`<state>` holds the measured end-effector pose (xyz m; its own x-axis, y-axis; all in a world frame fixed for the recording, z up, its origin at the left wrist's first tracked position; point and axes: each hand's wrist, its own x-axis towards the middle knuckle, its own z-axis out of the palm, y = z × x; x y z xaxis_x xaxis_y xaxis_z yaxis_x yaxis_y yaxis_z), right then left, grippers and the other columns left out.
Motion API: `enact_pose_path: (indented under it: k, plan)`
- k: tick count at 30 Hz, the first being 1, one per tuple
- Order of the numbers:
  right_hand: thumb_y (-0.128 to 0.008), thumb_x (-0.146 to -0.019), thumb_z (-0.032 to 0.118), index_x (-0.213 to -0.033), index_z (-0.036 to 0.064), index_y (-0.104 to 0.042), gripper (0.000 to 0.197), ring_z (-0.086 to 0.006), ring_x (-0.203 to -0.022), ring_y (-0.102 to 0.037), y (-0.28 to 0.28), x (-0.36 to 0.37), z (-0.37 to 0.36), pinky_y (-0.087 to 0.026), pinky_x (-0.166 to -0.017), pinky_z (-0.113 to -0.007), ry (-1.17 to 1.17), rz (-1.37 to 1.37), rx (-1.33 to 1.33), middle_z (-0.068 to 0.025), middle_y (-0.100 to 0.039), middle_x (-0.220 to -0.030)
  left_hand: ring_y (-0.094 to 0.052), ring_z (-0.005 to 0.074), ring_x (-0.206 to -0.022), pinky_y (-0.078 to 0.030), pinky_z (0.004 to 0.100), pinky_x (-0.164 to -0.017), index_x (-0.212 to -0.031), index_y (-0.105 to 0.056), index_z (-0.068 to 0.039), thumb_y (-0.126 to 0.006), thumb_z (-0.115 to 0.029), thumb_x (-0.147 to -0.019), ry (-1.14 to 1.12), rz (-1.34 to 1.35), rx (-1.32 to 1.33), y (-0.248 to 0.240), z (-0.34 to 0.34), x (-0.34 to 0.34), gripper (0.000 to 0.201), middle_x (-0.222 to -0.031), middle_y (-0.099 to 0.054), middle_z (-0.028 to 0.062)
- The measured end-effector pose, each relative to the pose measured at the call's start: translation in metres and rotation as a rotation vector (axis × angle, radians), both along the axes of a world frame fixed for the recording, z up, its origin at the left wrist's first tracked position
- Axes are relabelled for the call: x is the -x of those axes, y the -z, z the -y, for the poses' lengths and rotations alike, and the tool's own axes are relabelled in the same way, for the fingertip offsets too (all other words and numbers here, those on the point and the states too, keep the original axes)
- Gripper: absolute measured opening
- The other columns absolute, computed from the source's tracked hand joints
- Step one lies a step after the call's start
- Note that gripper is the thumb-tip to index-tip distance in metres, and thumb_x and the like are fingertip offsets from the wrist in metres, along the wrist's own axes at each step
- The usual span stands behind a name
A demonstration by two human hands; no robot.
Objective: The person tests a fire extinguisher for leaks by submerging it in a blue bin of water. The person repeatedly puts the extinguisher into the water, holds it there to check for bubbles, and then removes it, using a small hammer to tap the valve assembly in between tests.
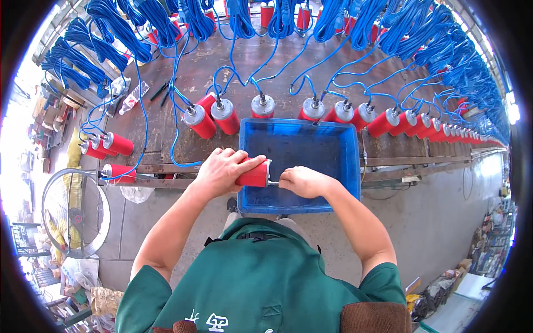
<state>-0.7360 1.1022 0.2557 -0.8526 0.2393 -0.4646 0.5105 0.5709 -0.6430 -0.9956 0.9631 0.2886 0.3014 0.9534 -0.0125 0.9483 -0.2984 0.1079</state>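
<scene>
Over the near left part of a blue plastic crate (356, 161), my left hand (225, 172) is wrapped round a red cylinder (254, 174) lying on its side. The cylinder looks like a small motor. Its pale metal end faces right, and a thin metal shaft (273, 183) sticks out of it. My right hand (302, 182) is closed, with thumb and fingers pinched at the tip of that shaft. A blue cable (186, 164) runs to the held cylinder's left side, where my left hand hides the joint.
Many red cylinders (225, 117) with blue cables stand along the brown workbench (183, 66). Coiled blue cable bundles (280, 16) line its far side. A clear bottle (134, 98) lies at the left. Past the bench's left end stands a large round fan (75, 213).
</scene>
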Motion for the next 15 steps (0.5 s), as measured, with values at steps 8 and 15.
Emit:
enact_pose_path:
  k: [8,15]
  plan:
    - [-0.066,-0.102,0.031,-0.119,-0.0026,-0.069,0.037,-0.0408,-0.104,-0.073,-0.020,0.012,0.008,-0.057,-0.093,-0.049,0.042,0.057,-0.080,-0.0243,-0.077,-0.107,-0.067,0.0259,-0.115,-0.051,0.0430,-0.099,-0.161,-0.049,-0.033,-0.098,-0.034,-0.063,-0.015,-0.007,0.008,-0.002,0.001,-0.001,0.110,-0.129,-0.068,0.0029]
    - [-0.069,-0.102,0.029,-0.118,0.0015,-0.071,0.031,-0.0396,-0.106,-0.074,-0.026,0.023,0.005,-0.058,-0.097,-0.048,-0.096,0.169,-0.112,-0.0220,-0.078,-0.110,-0.067,0.0263,-0.116,-0.051,0.0434,-0.100,-0.162,-0.047,-0.033,-0.098,-0.035,-0.063,-0.014,-0.018,0.036,-0.004,0.000,-0.002,0.111,-0.131,-0.067,0.0034]
